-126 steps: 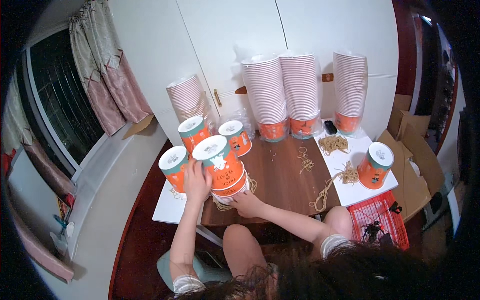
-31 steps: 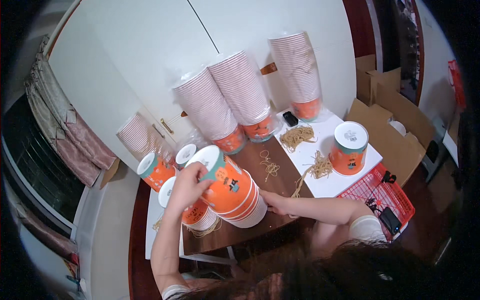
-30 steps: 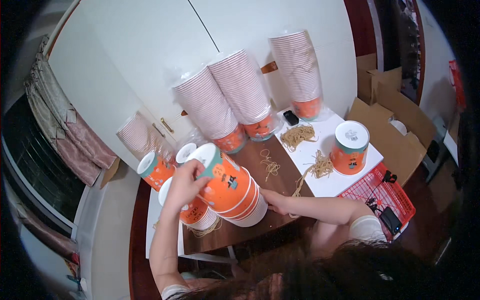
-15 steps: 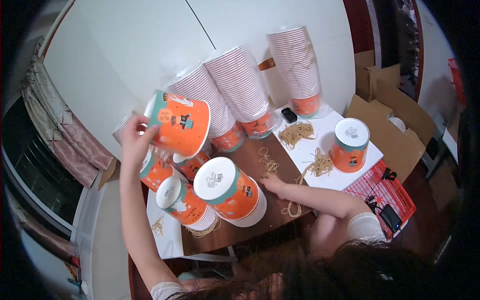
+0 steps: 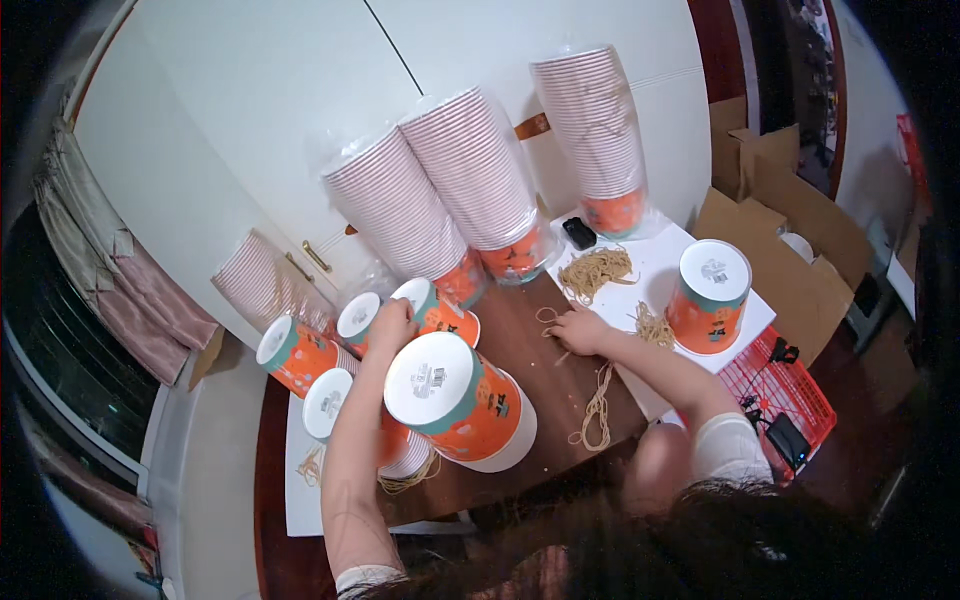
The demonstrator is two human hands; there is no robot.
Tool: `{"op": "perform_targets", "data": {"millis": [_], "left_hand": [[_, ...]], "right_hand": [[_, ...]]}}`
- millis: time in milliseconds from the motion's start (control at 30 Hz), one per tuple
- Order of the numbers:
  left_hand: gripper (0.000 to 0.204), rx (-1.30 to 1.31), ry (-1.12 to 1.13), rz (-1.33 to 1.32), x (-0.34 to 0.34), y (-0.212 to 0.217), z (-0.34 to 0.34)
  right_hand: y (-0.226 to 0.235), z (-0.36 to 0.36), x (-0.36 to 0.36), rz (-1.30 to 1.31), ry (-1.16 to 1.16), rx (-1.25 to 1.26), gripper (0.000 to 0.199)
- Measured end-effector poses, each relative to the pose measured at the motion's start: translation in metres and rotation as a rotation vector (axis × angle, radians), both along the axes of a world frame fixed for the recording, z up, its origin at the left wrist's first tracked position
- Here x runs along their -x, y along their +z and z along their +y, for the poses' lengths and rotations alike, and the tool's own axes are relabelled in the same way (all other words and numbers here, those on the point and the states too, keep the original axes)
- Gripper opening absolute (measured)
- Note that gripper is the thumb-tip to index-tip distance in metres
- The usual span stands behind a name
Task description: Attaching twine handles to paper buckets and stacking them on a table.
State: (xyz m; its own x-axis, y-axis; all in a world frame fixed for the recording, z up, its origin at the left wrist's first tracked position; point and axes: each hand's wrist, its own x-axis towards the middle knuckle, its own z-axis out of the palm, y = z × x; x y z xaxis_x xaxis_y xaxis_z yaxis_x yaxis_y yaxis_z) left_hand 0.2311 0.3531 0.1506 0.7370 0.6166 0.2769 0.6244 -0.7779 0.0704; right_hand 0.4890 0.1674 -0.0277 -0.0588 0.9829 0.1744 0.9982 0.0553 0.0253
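Note:
My left hand (image 5: 392,325) is closed at the near side of an upside-down orange and teal paper bucket (image 5: 445,312), partly covering its white base. In front of it stands a larger inverted stack of paper buckets (image 5: 470,410). My forearm crosses beside a smaller stack (image 5: 328,402) and hides part of it. Over the brown tabletop, my right hand (image 5: 582,332) pinches at a tan rubber band (image 5: 547,316), its loop showing by the fingertips. More rubber bands (image 5: 595,415) lie in a loose bunch nearer me.
Tall plastic-wrapped bucket stacks (image 5: 475,165) stand at the back. A white surface (image 5: 665,240) at right carries a rubber band pile (image 5: 598,270), a black object (image 5: 578,233) and one inverted bucket (image 5: 708,300). Beyond are a red crate (image 5: 790,385) and cardboard boxes (image 5: 780,230).
My left hand has brought the raised bucket down among the others on the table. My right hand has shifted slightly right and away from me, and the nearer rubber bands now lie straighter.

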Motion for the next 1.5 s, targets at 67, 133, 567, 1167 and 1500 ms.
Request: {"op": "perform_targets", "data": {"millis": [67, 133, 567, 1167, 1500], "left_hand": [[0.016, -0.033, 0.004, 0.061, 0.007, -0.009, 0.013], [0.015, -0.027, 0.044, 0.077, 0.011, -0.018, 0.019], [0.031, -0.202, -0.002, -0.007, 0.087, 0.047, -0.072], [0.047, -0.291, 0.213, 0.057, 0.242, 0.008, -0.101], [0.036, -0.322, 0.238, 0.127, 0.252, 0.019, -0.105]], "right_hand": [[-0.004, -0.028, -0.019, -0.155, -0.075, -0.009, 0.02], [-0.001, -0.053, -0.036, -0.343, -0.113, -0.007, 0.02], [0.165, -0.051, 0.144, 0.518, 0.623, -0.399, 0.037], [0.22, -0.05, 0.176, 0.755, 0.412, -0.564, 0.022], [0.251, -0.02, 0.075, 0.551, -0.015, -0.738, 0.019]]}}
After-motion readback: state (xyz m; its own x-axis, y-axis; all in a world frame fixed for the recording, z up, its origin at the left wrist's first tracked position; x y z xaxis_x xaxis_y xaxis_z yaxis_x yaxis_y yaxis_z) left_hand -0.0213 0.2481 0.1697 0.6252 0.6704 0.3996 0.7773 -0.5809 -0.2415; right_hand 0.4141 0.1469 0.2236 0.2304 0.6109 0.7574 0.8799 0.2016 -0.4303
